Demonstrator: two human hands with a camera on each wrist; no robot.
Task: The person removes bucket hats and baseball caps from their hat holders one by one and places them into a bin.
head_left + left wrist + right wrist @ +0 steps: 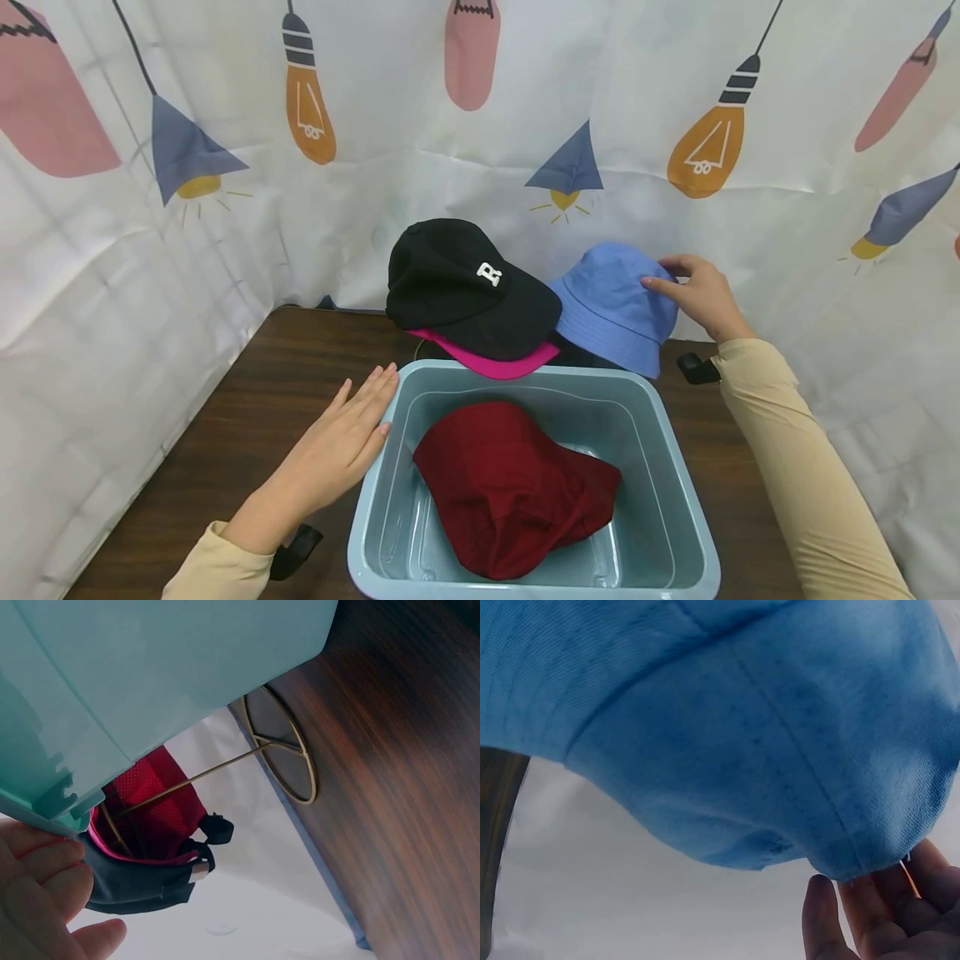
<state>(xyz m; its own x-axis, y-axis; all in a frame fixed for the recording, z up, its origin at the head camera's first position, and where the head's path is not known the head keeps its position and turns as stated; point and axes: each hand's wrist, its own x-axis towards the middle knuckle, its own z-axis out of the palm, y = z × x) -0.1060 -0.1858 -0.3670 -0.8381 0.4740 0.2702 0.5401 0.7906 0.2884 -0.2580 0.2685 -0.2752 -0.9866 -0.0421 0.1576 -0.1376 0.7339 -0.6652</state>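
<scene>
My right hand (pixel 701 292) pinches the upper right of a light blue bucket hat (pixel 611 296), thumb in front. In the right wrist view, the hat's crown (pixel 780 765) fills most of the picture, with my fingertips (pixel 821 900) at its edge. My left hand (pixel 337 442) lies against the left rim of a pale blue plastic tub (pixel 675 492), fingers straight. Inside the tub is a dark red bucket hat (pixel 510 483), slumped on its side. Behind it, a black cap (pixel 457 275) with a white letter R sits over a pink brim (pixel 495 367).
A gold wire stand (pixel 304 761) with a ring base holds up the stacked caps behind the tub. The dark wooden table (pixel 292 375) ends at a white printed curtain (pixel 375 100) at the back and sides.
</scene>
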